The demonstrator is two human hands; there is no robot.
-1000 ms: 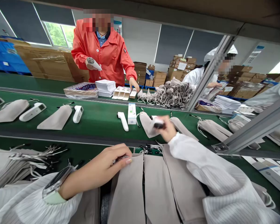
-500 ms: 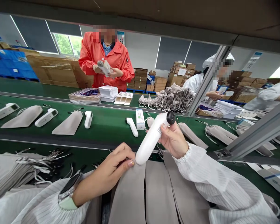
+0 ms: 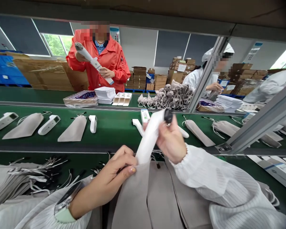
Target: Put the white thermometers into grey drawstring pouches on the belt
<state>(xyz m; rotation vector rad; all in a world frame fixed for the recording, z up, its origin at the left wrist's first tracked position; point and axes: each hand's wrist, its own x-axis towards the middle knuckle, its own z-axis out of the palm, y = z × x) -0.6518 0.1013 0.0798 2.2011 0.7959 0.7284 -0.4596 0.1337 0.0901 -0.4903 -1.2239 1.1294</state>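
A white handheld device (image 3: 147,136) with a black tip is tilted in front of me, its lower end inside the mouth of a grey fabric pouch (image 3: 135,197). My right hand (image 3: 170,140) grips the device near its black-tipped top. With thumb and fingers pinched, my left hand (image 3: 119,173) holds the left edge of the pouch mouth. More grey pouches (image 3: 162,194) lie side by side to the right of that pouch, below my right hand.
Behind my hands, a green belt (image 3: 114,127) carries white devices (image 3: 49,124) and grey pouches (image 3: 73,128). Stacked pouches (image 3: 11,178) lie at left. A metal post (image 3: 205,76) slants at right. Across the belt, a person in red (image 3: 119,60) holds a pouch and a box.
The device has moved down, its lower end now inside the pouch mouth. My right hand moved slightly down and left. Belt items shifted, and the person in red now holds a box and pouch apart.
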